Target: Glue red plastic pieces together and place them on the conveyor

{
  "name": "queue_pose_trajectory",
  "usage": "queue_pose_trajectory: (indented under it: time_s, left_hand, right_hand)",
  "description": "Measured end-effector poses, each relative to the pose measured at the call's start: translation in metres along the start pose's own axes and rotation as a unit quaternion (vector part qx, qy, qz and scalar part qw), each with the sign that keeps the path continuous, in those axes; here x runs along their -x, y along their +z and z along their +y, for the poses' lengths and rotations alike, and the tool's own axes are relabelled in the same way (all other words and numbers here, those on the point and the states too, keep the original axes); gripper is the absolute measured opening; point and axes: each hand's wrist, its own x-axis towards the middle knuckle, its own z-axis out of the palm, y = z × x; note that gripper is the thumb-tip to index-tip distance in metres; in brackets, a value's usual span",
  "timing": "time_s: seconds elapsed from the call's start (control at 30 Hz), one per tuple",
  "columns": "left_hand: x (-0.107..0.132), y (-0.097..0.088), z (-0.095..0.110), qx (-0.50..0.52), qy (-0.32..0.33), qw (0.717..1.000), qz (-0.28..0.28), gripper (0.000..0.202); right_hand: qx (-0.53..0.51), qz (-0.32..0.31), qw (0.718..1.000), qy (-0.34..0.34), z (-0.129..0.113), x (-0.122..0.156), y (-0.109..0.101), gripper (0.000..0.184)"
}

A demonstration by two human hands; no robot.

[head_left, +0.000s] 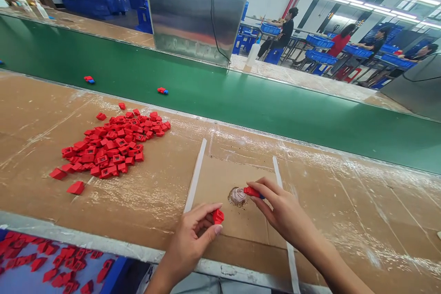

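Note:
Between the thumb and fingers of my left hand (193, 229) is a small red plastic block (218, 216) with a square opening in its face. My right hand (280, 204) pinches a red and blue plastic piece (253, 191), its blue end partly hidden by my fingers. The red tip of that piece is at the edge of a pale, greasy dab (237, 196) on the cardboard sheet (227, 174). My left hand is to the lower left of the dab, apart from it.
A heap of red blocks (113, 142) lies on the table to the left. Beyond runs a green conveyor belt (206, 94) carrying a few red and blue pieces (162, 90). A blue bin (115, 271) of red blocks is at lower left. People (285, 32) sit working at the back right.

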Motion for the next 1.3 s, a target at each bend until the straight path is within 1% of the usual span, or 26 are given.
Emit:
queue_pose_trajectory:
  time_s: [0.17, 0.27, 0.33, 0.4, 0.5, 0.63, 0.77, 1.0, 1.13, 1.3]
  left_hand:
    - [0.002, 0.001, -0.001, 0.039, -0.025, 0.999, -0.003, 0.037]
    - [0.003, 0.001, -0.002, 0.061, -0.026, 0.998, -0.003, 0.038]
    - [0.003, 0.0, -0.003, 0.078, -0.026, 0.997, -0.002, 0.037]
    - [0.004, 0.0, -0.004, 0.091, -0.025, 0.995, -0.006, 0.034]
    - [0.004, 0.0, -0.003, 0.103, -0.027, 0.994, -0.015, 0.032]
    - [0.004, 0.0, 0.002, 0.116, -0.036, 0.992, -0.039, 0.033]
    - [0.004, 0.001, 0.007, 0.134, -0.033, 0.989, -0.053, 0.036]
    - [0.004, 0.002, 0.01, 0.133, -0.036, 0.989, -0.048, 0.031]
    - [0.004, 0.003, 0.01, 0.125, -0.037, 0.991, -0.044, 0.03]
    - [0.003, 0.002, 0.006, 0.109, -0.034, 0.993, -0.038, 0.031]
  right_hand:
    - [-0.001, 0.023, 1.0, 0.002, -0.007, -0.007, -0.01, 0.026]
    - [-0.032, 0.031, 0.999, 0.009, -0.015, -0.007, -0.013, 0.025]
    - [-0.068, 0.051, 0.996, 0.025, -0.023, -0.003, -0.01, 0.023]
    - [-0.111, 0.077, 0.99, 0.045, -0.034, 0.004, -0.003, 0.022]
    - [-0.179, 0.097, 0.977, 0.069, -0.05, 0.017, 0.016, 0.024]
    - [-0.246, 0.104, 0.957, 0.116, -0.062, 0.028, 0.042, 0.028]
    - [-0.289, 0.091, 0.943, 0.14, -0.066, 0.029, 0.053, 0.03]
    - [-0.309, 0.085, 0.936, 0.143, -0.065, 0.029, 0.055, 0.03]
    - [-0.298, 0.086, 0.942, 0.128, -0.065, 0.028, 0.053, 0.026]
    - [-0.267, 0.109, 0.953, 0.094, -0.067, 0.028, 0.053, 0.024]
